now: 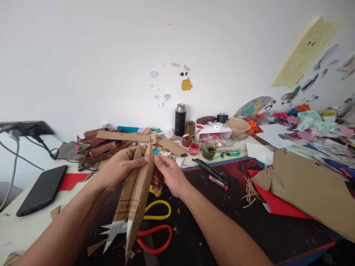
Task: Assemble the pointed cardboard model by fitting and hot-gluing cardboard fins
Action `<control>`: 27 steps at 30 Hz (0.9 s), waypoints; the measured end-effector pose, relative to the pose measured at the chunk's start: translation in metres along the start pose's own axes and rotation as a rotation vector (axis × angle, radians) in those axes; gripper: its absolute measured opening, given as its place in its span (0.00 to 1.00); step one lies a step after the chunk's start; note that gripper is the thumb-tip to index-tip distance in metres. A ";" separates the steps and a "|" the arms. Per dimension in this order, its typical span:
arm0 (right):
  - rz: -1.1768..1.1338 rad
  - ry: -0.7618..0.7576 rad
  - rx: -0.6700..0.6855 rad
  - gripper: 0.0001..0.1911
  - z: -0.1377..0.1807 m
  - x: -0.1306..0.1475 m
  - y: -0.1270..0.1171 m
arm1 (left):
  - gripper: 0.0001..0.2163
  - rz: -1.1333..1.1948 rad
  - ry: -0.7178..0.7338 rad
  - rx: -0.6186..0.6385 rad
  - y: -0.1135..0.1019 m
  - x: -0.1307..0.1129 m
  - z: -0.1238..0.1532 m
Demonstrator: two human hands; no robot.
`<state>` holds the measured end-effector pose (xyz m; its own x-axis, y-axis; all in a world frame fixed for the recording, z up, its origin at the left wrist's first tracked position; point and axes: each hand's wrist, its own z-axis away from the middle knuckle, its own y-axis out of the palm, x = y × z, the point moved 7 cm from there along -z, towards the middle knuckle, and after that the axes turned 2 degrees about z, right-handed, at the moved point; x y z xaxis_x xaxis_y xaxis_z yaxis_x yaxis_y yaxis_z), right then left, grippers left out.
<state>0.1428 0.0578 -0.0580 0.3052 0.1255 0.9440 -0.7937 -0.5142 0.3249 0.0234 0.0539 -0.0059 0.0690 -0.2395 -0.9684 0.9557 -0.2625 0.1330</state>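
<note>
A long folded strip of brown cardboard [135, 201] is held upright and tilted above the dark desk mat [238, 221]. My left hand [119, 168] grips its upper part from the left, thumb and fingers closed on it. From the right, my right hand [169, 175] pinches the top edge of the same strip. A white barcode label [113, 232] hangs at the strip's lower end. Below it lie scissors with a yellow handle [158, 210] and a red handle [154, 240].
A black phone [41, 190] lies at left. Cardboard scraps [119, 142] pile up behind my hands. Paint jars [194, 147], a black flask [180, 120], a utility knife [212, 170] and a beige bowl [238, 125] stand further back. A large cardboard sheet [310, 188] covers red paper at right.
</note>
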 end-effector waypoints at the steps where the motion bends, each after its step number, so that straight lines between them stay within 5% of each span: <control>1: -0.007 -0.001 0.012 0.30 -0.001 -0.002 0.001 | 0.22 0.005 0.002 -0.004 -0.001 0.000 0.000; 12: -0.064 0.047 -0.004 0.33 -0.004 -0.015 0.002 | 0.18 -0.072 0.046 -0.034 -0.005 0.000 -0.001; 20: -0.070 0.072 -0.083 0.34 -0.006 -0.016 -0.009 | 0.21 -0.497 0.168 -0.131 -0.008 -0.015 0.001; 27: -0.161 0.115 -0.159 0.36 -0.007 -0.021 -0.010 | 0.18 -0.584 0.215 -0.146 0.001 -0.017 0.002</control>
<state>0.1407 0.0660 -0.0806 0.3801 0.2954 0.8765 -0.8149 -0.3413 0.4684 0.0224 0.0560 0.0113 -0.4339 0.1020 -0.8952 0.8811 -0.1595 -0.4452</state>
